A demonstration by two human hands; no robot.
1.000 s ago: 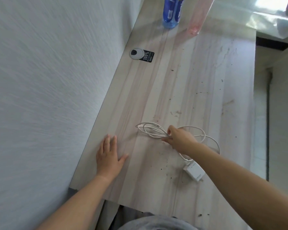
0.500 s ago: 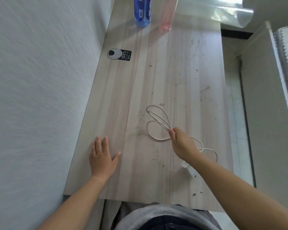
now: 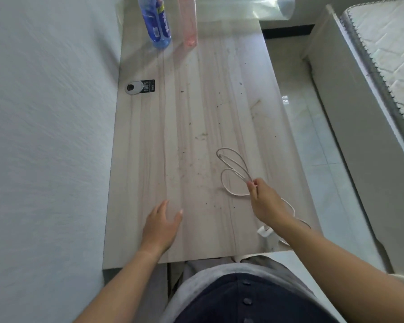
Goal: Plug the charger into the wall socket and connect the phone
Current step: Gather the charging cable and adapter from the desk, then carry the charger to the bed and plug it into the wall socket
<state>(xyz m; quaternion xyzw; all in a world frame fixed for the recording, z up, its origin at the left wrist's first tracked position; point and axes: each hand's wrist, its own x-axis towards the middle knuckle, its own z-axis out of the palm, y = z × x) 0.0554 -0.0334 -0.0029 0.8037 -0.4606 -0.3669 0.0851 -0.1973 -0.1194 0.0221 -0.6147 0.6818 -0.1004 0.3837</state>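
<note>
A white charger cable (image 3: 229,164) lies in loops on the wooden desk (image 3: 196,108). My right hand (image 3: 265,201) pinches the cable where the loops meet, near the desk's right side. The white charger block (image 3: 264,230) sits at the desk's near right corner, partly hidden by my right forearm. My left hand (image 3: 160,226) hovers open over the desk's near edge, fingers apart, holding nothing. No phone and no wall socket are in view.
A blue water bottle (image 3: 156,22) and a pink tumbler (image 3: 188,19) stand at the far end. A round cable grommet with a black sticker (image 3: 140,86) sits by the wall on the left. A mattress (image 3: 387,54) lies to the right across tiled floor.
My right hand has drawn the cable loops rightwards and lifted them off the desk at the pinch. My left hand has come off the desk and shifted right. The view has tilted down.
</note>
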